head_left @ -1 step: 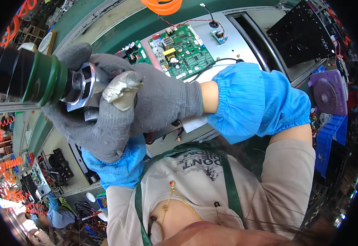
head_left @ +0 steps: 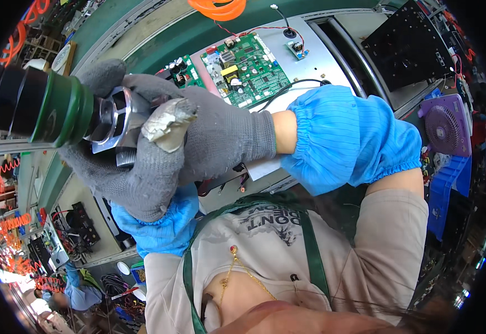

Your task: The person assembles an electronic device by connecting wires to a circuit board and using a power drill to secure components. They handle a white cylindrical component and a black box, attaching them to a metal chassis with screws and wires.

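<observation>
My left hand (head_left: 137,186) and my right hand (head_left: 215,119), both in grey knit gloves, are close together at the left. Their fingers are wrapped round a tool-like cylinder (head_left: 62,108) with a black end, a green ringed body and a shiny metal collar. A short threaded metal piece (head_left: 125,156) shows below the collar, between the gloves. One gloved finger has a worn, pale silvery covering (head_left: 170,123). The gloves overlap, so several fingertips are hidden. Beyond the hands, a green circuit board (head_left: 246,69) lies on a metal panel (head_left: 315,67), beside a smaller green board (head_left: 187,72).
A small wired board (head_left: 297,50) and a black cable (head_left: 293,86) lie on the panel. Farther right are a black perforated panel (head_left: 410,47), a purple fan (head_left: 444,127) and a blue plastic stand (head_left: 449,189). An orange coiled hose (head_left: 219,8) hangs at the top.
Both hands and the cylinder have shifted very slightly to the right. The grip looks the same, and the boards have not moved.
</observation>
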Tool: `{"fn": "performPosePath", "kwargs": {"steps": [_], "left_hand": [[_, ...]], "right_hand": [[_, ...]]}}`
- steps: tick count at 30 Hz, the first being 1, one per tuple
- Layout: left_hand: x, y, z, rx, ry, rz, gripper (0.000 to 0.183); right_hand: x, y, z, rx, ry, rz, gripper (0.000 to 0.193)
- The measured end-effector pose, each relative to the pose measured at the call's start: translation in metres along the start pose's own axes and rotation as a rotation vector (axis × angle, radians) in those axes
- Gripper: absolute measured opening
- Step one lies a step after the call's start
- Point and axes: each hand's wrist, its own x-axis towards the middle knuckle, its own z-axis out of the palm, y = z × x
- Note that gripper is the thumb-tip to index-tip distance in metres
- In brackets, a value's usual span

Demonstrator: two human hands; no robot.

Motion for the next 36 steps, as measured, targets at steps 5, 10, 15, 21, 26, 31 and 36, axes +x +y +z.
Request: {"fn": "performPosePath", "kwargs": {"steps": [5, 10, 15, 21, 26, 31, 36], "left_hand": [[-0.003, 0.001, -0.001, 0.052, -0.015, -0.028, 0.063], [-0.002, 0.003, 0.002, 0.038, -0.016, -0.003, 0.057], [-0.001, -0.003, -0.003, -0.029, -0.022, -0.013, 0.057], [-0.004, 0.001, 0.002, 0.045, -0.102, 0.085, 0.060], [-0.005, 0.004, -0.001, 0.082, -0.120, 0.039, 0.057], [-0.009, 0.015, -0.001, 0.171, -0.152, 0.106, 0.055], [-0.011, 0.022, -0.003, 0.151, -0.237, -0.002, 0.057]], "right_hand": [[-0.002, 0.003, 0.001, -0.049, -0.002, -0.061, 0.083], [0.000, -0.007, -0.008, 0.038, -0.124, 0.094, 0.074], [-0.002, -0.004, -0.007, 0.061, -0.183, 0.130, 0.074], [-0.008, -0.018, -0.016, 0.093, -0.158, 0.178, 0.081], [-0.007, -0.013, -0.015, -0.010, -0.209, 0.061, 0.075], [-0.014, -0.009, -0.009, -0.076, -0.132, -0.044, 0.059], [-0.015, -0.019, -0.019, -0.100, -0.142, 0.041, 0.040]]}}
